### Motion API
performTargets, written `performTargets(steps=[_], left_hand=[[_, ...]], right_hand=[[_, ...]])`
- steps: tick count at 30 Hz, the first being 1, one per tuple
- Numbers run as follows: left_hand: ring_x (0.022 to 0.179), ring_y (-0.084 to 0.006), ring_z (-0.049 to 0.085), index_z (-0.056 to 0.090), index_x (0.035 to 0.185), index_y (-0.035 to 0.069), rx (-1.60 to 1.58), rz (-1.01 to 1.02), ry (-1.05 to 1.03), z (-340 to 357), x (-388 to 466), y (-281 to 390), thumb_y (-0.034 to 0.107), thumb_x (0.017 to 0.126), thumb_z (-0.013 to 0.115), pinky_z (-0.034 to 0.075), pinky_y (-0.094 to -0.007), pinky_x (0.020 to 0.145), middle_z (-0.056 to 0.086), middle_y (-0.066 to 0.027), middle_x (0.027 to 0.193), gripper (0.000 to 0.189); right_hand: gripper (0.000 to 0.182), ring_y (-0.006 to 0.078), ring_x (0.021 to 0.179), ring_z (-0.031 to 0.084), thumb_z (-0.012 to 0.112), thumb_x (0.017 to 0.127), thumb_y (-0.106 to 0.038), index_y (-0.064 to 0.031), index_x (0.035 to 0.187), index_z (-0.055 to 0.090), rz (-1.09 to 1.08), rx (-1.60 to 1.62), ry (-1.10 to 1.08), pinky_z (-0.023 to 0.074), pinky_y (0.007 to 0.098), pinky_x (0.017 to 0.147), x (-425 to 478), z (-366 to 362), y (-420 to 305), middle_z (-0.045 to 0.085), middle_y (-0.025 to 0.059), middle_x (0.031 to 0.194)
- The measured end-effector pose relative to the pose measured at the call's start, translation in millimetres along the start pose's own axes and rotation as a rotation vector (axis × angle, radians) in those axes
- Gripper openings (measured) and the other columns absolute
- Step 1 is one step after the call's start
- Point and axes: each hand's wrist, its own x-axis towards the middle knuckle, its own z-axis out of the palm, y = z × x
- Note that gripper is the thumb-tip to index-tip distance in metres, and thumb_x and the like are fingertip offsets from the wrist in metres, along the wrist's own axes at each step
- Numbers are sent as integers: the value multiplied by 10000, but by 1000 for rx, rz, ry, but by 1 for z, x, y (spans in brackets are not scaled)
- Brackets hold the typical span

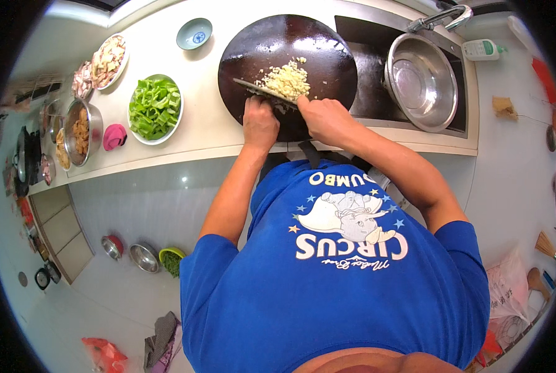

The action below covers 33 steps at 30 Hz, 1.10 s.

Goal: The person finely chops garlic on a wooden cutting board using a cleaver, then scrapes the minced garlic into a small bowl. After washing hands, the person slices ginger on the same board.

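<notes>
A pile of chopped garlic lies in the middle of a dark round cutting board on the counter. My right hand grips a knife at the board's near side, its fingers close to the pile. The knife blade runs leftward along the near edge of the garlic. Just below the blade, my left hand is at the board's near left part with its fingers bent; whether it holds anything is hidden. Small bits lie under the blade between the hands.
Left of the board are a small green bowl, a bowl of cut green peppers, a plate of sliced meat, a pink cloth and a steel bowl. At right, a steel basin sits in the sink beneath a faucet.
</notes>
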Motion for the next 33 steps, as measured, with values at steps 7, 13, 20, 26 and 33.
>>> performTargets(steps=[7,13,20,26,33], left_hand=[[932,-438,617,704,929,-20,-69,27,26,-2,-2,-5,-91,738,606,526,-507,860,656,-228,950,225],[915,-449,604,672,948,-40,-90,-18,49,-1,-6,-2,-54,784,635,513,-512,836,642,-243,951,169],[993,-460,550,577,1083,-72,-72,-111,91,-14,-9,34,98,784,783,469,-526,891,571,-284,1051,400],[955,-434,554,619,1039,-56,-63,-108,71,0,-10,25,-26,840,679,472,-516,842,591,-238,1008,210],[911,-421,574,666,956,-33,-109,-64,95,2,-12,12,-43,850,648,490,-514,801,610,-224,963,108]], right_hand=[[167,472,800,718,572,836,-8,45,988,530,-5,-22,-42,573,552,716,4,-7,-1,704,287,812],[172,478,813,716,575,834,-9,43,992,533,19,-8,-32,564,558,724,3,-1,-2,699,288,791],[173,481,783,708,573,832,-9,43,993,538,50,25,-23,551,572,706,0,-8,0,695,301,791],[178,501,738,669,567,836,-7,41,999,515,49,14,-8,523,585,686,5,-6,10,670,291,756],[179,488,754,687,576,821,2,40,985,515,19,21,-11,539,571,690,7,-4,4,674,290,759]])
